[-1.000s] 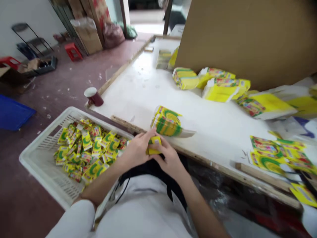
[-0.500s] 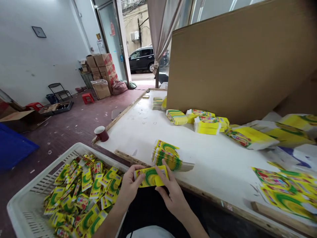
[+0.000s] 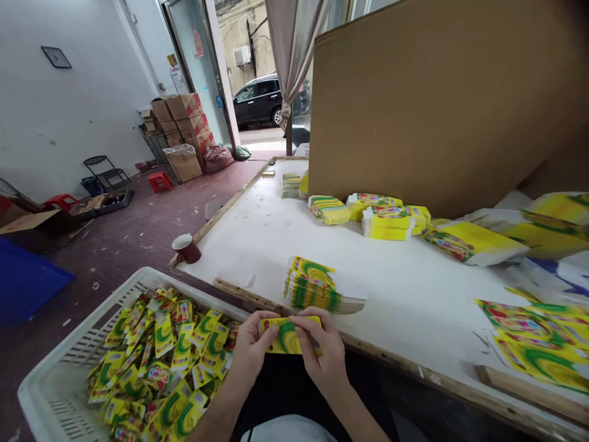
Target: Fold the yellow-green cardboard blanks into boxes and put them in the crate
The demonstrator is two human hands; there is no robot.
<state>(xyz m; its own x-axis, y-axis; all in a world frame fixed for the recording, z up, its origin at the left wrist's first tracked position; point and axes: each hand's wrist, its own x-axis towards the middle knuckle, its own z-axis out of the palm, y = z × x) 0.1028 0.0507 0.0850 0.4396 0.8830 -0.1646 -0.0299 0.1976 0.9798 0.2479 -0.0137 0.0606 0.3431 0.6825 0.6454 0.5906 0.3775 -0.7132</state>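
Step in hand, as far as I'd judge: a carton being worked at one end, maybe folded or closed there; the end itself sits under the fingers, so exact stage can't be told. The small yellow-and-green printed card carton (image 3: 286, 336) is held level in front of the body, long side running left to right, at the near edge of the white-topped table (image 3: 248, 252); whether it touches the edge can't be told. Next move probably calls for the left grip to steady the carton while the right fingers press that end square, lightly, since thin card could crease.

Pose: left hand (image 3: 251, 344) pinches the carton's left end, thumb across the front face, fingers curled behind. Right hand (image 3: 324, 344) pinches the right end, thumb on the front, fingers bent over the top edge and partly hiding it. Both forearms come up from the bottom and converge, hands close together but apart.

Around: stack of flat yellow-and-green printed cards (image 3: 315, 285) just inside the table's near edge, right beyond the hands. White slotted plastic basket (image 3: 85, 331) beside the table's near-left corner, holding a heap of similar small yellow-and-green cartons (image 3: 181, 347). Maroon mug with white inside (image 3: 188, 250) at that same corner, upright.
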